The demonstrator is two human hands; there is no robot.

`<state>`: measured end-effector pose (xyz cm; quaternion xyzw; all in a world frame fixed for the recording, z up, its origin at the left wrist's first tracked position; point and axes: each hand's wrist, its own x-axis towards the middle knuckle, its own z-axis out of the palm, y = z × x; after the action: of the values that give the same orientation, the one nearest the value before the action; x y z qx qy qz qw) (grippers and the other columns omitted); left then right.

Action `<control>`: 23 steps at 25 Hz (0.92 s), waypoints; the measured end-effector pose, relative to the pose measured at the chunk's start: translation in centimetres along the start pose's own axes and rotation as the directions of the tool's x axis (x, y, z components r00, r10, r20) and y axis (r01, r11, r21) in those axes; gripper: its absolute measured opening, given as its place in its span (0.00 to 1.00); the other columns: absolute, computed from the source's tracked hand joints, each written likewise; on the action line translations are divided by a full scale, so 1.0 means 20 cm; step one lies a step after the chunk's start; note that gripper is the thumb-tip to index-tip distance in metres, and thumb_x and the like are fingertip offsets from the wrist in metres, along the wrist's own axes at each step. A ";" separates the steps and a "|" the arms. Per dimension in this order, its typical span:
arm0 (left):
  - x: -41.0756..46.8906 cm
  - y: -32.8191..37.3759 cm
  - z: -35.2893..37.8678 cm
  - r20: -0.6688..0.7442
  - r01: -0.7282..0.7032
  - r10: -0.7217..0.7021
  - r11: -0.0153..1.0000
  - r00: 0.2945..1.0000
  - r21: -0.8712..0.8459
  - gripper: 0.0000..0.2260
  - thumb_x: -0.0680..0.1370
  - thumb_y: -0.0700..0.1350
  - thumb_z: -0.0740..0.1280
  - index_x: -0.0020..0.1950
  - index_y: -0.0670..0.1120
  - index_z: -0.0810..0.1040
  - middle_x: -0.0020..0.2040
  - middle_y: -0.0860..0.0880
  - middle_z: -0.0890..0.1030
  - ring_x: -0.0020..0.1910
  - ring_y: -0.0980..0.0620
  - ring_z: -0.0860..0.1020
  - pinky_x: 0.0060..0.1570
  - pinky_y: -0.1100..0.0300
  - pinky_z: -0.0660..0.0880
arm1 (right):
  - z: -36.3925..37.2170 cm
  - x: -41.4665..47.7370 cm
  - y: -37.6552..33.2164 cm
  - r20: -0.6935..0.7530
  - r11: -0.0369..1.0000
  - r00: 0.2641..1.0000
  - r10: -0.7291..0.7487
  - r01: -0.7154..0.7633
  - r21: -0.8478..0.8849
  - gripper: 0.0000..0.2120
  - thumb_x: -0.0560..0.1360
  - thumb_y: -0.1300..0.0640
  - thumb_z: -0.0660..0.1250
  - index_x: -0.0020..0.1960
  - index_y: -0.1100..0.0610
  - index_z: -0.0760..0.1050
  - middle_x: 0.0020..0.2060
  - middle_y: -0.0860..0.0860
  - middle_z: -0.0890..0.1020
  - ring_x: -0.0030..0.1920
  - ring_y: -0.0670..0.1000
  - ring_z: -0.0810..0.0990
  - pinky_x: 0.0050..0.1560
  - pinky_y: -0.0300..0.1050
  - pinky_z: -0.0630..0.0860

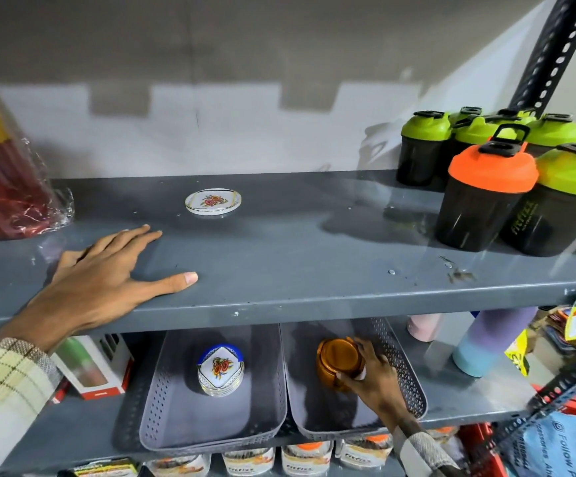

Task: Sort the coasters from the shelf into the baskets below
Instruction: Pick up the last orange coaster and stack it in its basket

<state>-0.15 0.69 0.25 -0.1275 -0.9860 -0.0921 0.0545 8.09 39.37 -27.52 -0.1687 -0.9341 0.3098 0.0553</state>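
On the upper shelf (314, 242), toward its back edge, one floral coaster (213, 201) lies flat; the left hand (107, 270) rests near the front edge, palm down, fingers spread wide, holding nothing. Below, the right hand (372, 376) grips the orange coaster stack (336, 361) inside the right basket (407, 383). The left basket (155, 401) holds a stack of floral coasters (220, 370).

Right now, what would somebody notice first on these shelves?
Probably the orange-lidded shaker bottle among green-lidded ones at the upper shelf's right end. A lone floral coaster lies mid-shelf, beyond the flat left hand. Below, the right hand grips orange coasters in the right basket.
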 end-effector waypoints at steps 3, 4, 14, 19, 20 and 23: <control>0.00 0.00 0.00 0.016 0.002 -0.002 1.000 1.000 0.000 0.59 0.53 0.88 0.44 0.80 0.60 0.56 0.81 0.62 0.53 0.80 0.57 0.51 0.75 0.45 0.50 | -0.03 -0.04 -0.03 -0.011 0.998 0.998 -0.056 0.056 0.005 0.39 0.63 0.37 0.75 0.69 0.40 0.61 0.60 0.51 0.82 0.60 0.59 0.80 0.61 0.58 0.77; 0.00 0.00 0.00 0.014 -0.001 0.001 1.000 1.000 -0.005 0.59 0.53 0.88 0.44 0.80 0.60 0.56 0.81 0.62 0.53 0.80 0.57 0.51 0.75 0.46 0.50 | -0.07 -0.07 -0.06 -0.023 0.997 0.997 -0.075 0.075 0.013 0.38 0.64 0.38 0.76 0.69 0.40 0.61 0.61 0.50 0.82 0.61 0.58 0.80 0.61 0.57 0.78; -0.03 0.02 -0.01 0.078 -0.002 0.001 1.000 0.997 0.017 0.64 0.52 0.88 0.41 0.83 0.56 0.49 0.83 0.59 0.46 0.81 0.57 0.46 0.79 0.50 0.44 | -0.73 -0.67 -0.52 -0.564 0.895 0.760 -0.323 0.439 0.080 0.18 0.68 0.41 0.75 0.56 0.43 0.79 0.48 0.39 0.83 0.49 0.43 0.82 0.50 0.42 0.78; -0.04 0.03 -0.03 0.093 0.011 -0.011 1.000 0.996 -0.002 0.64 0.53 0.88 0.41 0.83 0.55 0.48 0.83 0.58 0.45 0.81 0.57 0.45 0.79 0.51 0.43 | -0.96 -0.73 -0.81 -0.722 0.825 0.581 -0.375 0.564 0.025 0.18 0.67 0.48 0.77 0.55 0.49 0.80 0.47 0.45 0.83 0.47 0.47 0.81 0.50 0.42 0.75; -0.05 0.03 -0.03 0.089 0.013 -0.012 1.000 0.996 -0.007 0.64 0.53 0.88 0.41 0.83 0.55 0.48 0.83 0.58 0.45 0.81 0.57 0.45 0.79 0.51 0.43 | -0.99 -0.72 -0.87 -0.727 0.813 0.564 -0.392 0.582 0.012 0.18 0.68 0.47 0.76 0.56 0.49 0.80 0.48 0.46 0.83 0.48 0.48 0.81 0.51 0.44 0.75; -0.05 0.02 -0.03 0.083 0.007 -0.006 1.000 0.997 -0.018 0.63 0.54 0.88 0.41 0.83 0.55 0.47 0.83 0.58 0.44 0.81 0.57 0.44 0.79 0.50 0.42 | -1.04 -0.62 -1.07 -0.698 0.772 0.549 -0.460 0.636 -0.008 0.20 0.70 0.47 0.77 0.59 0.50 0.78 0.52 0.44 0.82 0.51 0.48 0.81 0.52 0.47 0.76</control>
<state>1.04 0.75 0.70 -0.1285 -0.9870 -0.0959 0.0122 17.96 30.62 2.05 0.0433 -0.8090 0.3081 0.4988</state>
